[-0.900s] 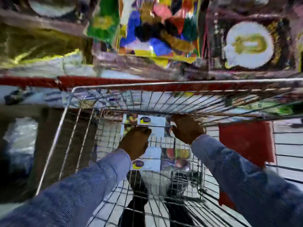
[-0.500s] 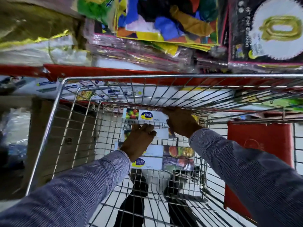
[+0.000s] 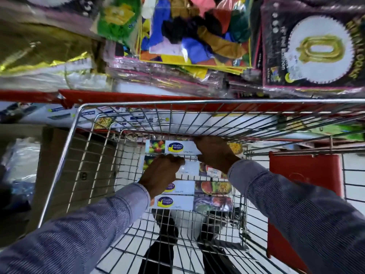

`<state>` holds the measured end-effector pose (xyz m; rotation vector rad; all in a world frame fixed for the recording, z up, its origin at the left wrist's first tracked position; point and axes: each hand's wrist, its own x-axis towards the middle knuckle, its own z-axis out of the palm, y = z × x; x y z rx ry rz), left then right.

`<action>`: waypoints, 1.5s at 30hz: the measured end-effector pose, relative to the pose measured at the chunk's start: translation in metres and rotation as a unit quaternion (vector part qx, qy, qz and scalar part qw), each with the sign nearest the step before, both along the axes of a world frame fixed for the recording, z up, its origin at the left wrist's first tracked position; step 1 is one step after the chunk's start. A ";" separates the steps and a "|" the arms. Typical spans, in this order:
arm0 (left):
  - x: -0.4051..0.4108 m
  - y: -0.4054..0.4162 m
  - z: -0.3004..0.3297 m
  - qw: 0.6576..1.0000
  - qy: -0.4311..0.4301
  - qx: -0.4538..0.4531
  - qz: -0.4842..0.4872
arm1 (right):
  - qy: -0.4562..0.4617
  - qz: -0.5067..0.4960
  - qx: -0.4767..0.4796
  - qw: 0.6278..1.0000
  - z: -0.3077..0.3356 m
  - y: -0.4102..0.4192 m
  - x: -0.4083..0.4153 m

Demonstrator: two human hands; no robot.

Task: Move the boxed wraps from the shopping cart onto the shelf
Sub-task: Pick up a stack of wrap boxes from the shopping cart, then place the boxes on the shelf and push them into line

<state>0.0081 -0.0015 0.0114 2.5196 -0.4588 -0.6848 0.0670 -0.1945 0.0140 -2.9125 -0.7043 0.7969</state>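
Note:
Several long white boxed wraps with a blue oval logo and food pictures lie side by side on the floor of the wire shopping cart (image 3: pixel 177 102). My right hand (image 3: pixel 215 153) closes over the right end of the farthest boxed wrap (image 3: pixel 177 147). My left hand (image 3: pixel 160 173) curls its fingers onto the left part of the second boxed wrap (image 3: pixel 190 169). Two more boxes (image 3: pixel 183 202) lie nearer to me, untouched. Beyond the cart's far wall, the lower shelf (image 3: pixel 138 120) carries similar white boxes.
A red-edged upper shelf (image 3: pixel 138 95) holds balloon packs (image 3: pixel 197 36) and foil packets above the cart. A brown carton (image 3: pixel 59 165) stands left of the cart and a red panel (image 3: pixel 304 184) right of it. My dark shoes (image 3: pixel 164 224) show beneath the wire floor.
Both hands have reached farther into the cart. The right hand went to the end of the farthest box and the left hand closed onto the second one.

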 end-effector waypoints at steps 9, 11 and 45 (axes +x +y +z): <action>-0.014 0.029 0.156 0.994 -0.094 -0.038 -0.031 | -0.093 0.061 0.031 0.993 0.167 -0.009 -0.004; -0.017 0.033 0.209 0.992 -0.114 -0.041 -0.037 | -0.123 0.069 0.035 0.989 0.221 -0.011 -0.004; 0.116 -0.017 0.542 0.941 -0.326 -0.086 -0.016 | -0.292 -0.060 0.006 0.955 0.578 -0.064 0.151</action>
